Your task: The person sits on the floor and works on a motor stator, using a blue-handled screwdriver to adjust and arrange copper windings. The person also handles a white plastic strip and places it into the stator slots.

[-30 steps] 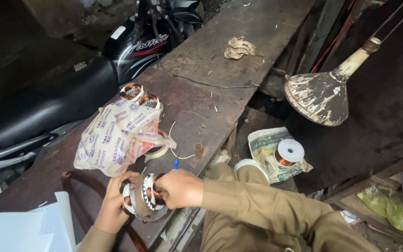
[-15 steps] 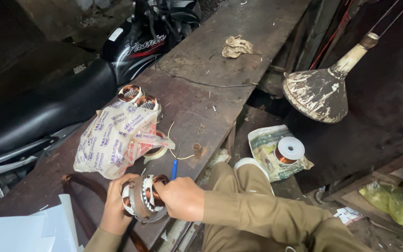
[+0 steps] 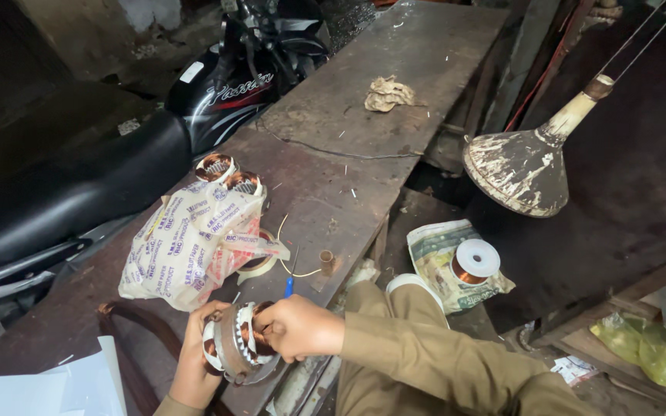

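I have the motor stator (image 3: 234, 353) gripped in both hands at the near edge of the wooden bench (image 3: 395, 100): my left hand (image 3: 194, 362) cups its outer rim from below, closed around it, while my right hand (image 3: 302, 327) presses fingers into the copper windings on its face. Against the frames a moment back, the stator has hardly shifted and both hands stay where they were, so I judge the winding work is in the same step, not finished. Just beyond lie the printed plastic bag (image 3: 190, 246) with more coils, a blue-handled tool (image 3: 289, 286), and a wire spool (image 3: 475, 262) lower right.
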